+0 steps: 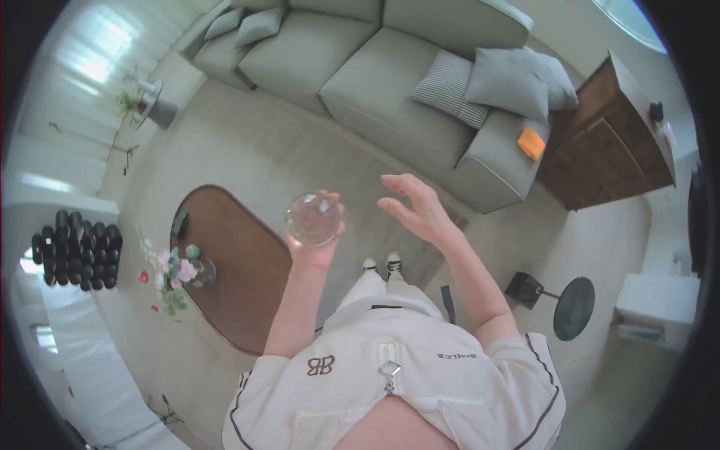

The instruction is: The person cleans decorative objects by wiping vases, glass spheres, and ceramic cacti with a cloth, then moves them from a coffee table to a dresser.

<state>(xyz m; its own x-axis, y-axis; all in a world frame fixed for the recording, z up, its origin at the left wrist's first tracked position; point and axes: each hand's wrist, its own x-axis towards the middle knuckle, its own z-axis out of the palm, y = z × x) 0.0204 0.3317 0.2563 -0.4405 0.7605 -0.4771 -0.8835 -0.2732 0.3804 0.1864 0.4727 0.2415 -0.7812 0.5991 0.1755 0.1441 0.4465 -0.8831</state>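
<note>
My left hand is wrapped round a clear, round glass vessel, with its fingertips showing along the far right side. It is held up in front of my chest, overlapping the edge of the brown table in this view. To the right, my right hand is raised and touches nothing, its thumb and fingers apart and slightly curved. A gap of floor shows between the two hands.
A brown oval coffee table with a flower vase stands at left. Ahead runs a grey sofa with cushions and an orange cloth. A wooden cabinet and a small dark side table are at right.
</note>
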